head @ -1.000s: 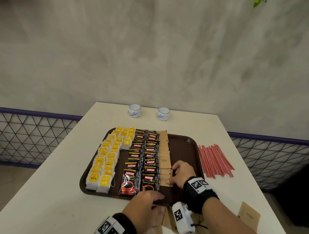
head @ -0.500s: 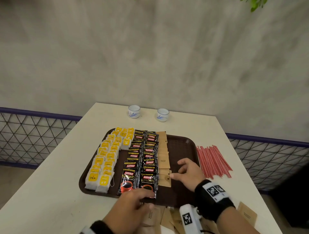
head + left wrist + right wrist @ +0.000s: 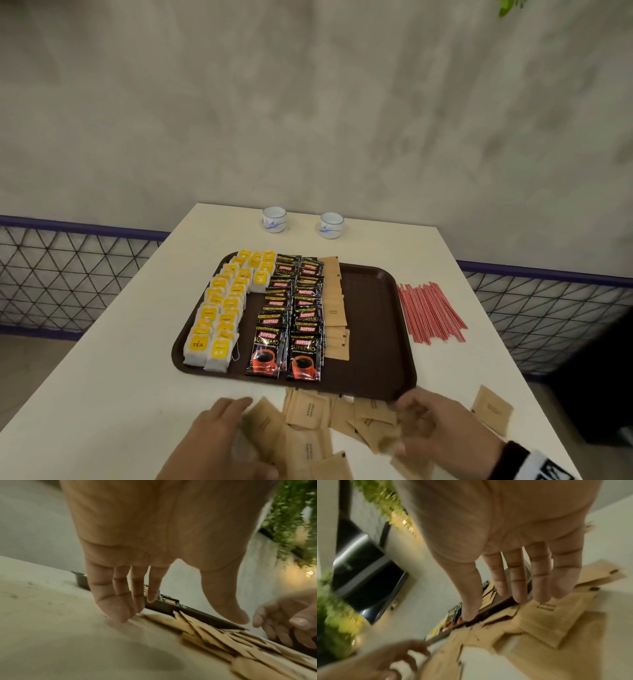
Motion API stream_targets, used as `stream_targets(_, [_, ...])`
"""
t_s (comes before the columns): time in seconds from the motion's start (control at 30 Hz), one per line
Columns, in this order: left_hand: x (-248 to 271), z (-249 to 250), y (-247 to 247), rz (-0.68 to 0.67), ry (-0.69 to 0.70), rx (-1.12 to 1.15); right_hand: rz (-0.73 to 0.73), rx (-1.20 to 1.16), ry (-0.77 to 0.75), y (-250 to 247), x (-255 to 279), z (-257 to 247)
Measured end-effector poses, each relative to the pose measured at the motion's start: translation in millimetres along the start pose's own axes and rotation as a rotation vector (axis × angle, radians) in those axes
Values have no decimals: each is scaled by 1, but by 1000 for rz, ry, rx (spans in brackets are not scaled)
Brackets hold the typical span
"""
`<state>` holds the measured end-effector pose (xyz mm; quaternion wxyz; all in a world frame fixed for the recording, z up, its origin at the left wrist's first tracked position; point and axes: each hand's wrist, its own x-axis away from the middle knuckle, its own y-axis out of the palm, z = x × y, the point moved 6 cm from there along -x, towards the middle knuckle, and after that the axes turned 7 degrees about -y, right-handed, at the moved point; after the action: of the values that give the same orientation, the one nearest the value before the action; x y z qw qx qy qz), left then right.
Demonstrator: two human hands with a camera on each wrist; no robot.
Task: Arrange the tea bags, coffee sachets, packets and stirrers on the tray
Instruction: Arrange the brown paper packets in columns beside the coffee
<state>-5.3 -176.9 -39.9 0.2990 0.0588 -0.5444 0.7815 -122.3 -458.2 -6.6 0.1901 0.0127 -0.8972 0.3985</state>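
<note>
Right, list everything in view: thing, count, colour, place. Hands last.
tray: one, dark brown, table centre
tea bags: many, yellow-tagged, tray's left rows
coffee sachets: many, black, two columns mid-tray
brown packets on the tray: one column, right of the sachets
loose brown packets: many, table, near the tray's front edge
stirrers: pile, red, table right of the tray
cups: two, white-blue, far edge
left hand: open, on the loose packets
right hand: blurred, over the loose packets

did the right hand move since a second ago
Yes. The right hand has come off the tray, back toward the person, and is now over the loose brown packets on the table in front of the tray.
</note>
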Motion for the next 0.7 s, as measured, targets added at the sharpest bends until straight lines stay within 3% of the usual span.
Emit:
stream_targets(0.1, [2, 22, 11, 42, 24, -40, -80, 208, -111, 12, 7, -19])
stream_targets(0.23, [1, 44, 26, 125, 43, -143, -172, 252, -278, 52, 3, -46])
stream_targets(0.37, [-5, 49, 28, 92, 22, -134, -286, 435, -332, 100, -1, -60])
stream_targets(0.47, [-7, 50, 25, 71, 27, -130, -277, 497, -370, 112, -8, -70])
stream_targets(0.7, [-7, 49, 24, -3, -2, -71, -226, 382, -371, 105, -17, -72])
